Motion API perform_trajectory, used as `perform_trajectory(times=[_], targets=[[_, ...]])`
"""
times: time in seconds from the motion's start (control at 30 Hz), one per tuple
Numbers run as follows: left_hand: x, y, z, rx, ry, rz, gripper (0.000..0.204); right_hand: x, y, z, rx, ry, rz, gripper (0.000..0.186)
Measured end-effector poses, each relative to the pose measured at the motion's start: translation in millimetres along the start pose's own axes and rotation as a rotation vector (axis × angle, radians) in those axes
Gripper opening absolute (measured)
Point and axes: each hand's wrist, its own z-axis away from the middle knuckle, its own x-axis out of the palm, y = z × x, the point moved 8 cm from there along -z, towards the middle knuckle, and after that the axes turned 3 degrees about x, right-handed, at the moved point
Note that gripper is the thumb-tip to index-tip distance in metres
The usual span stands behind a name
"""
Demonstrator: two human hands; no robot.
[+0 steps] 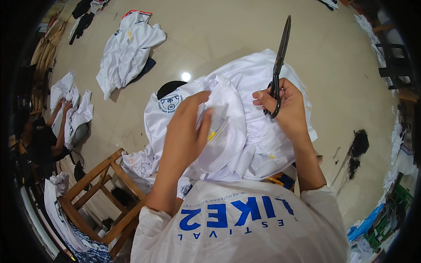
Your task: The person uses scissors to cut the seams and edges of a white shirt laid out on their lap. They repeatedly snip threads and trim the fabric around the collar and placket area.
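Across my lap lies a white garment (258, 127) with a round dark-blue emblem on its left part and small yellow marks. In my right hand (287, 105) is a pair of black-handled scissors (281, 48). Their dark blades are closed together and point away from me, above the cloth. My left hand (186, 127) is over the garment's left part, slightly blurred, thumb and fingers apart. A loose fold of white fabric lies beside those fingers; whether they touch it I cannot tell.
On the tiled floor ahead lies another white garment (127, 50) with a red edge. A wooden frame (94, 197) stands at my left. Farther left, another person's hands (66, 106) handle white cloth. Black scraps (357, 149) lie on the floor at right.
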Motion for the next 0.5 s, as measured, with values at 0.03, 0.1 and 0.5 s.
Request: perform_trajectory(times=[0.03,0.1,0.5], targets=[[14.5,-0.5,-14.5,0.028,-0.056,-0.091,0.037,1.5,-2.7,0.3,0.011,0.005,0.005,0.022],[43.4,-20.3,-42.4,0.019,-0.086,-0.12,0.04,7.2,-5.0,2.5,-0.073,-0.026,-0.063,0.023],[100.8,-72.2,-74.4,0.116,-0.128,-0.054,0.021,-9.5,8.7,8.9,-0.051,-0.011,-0.072,0.025]])
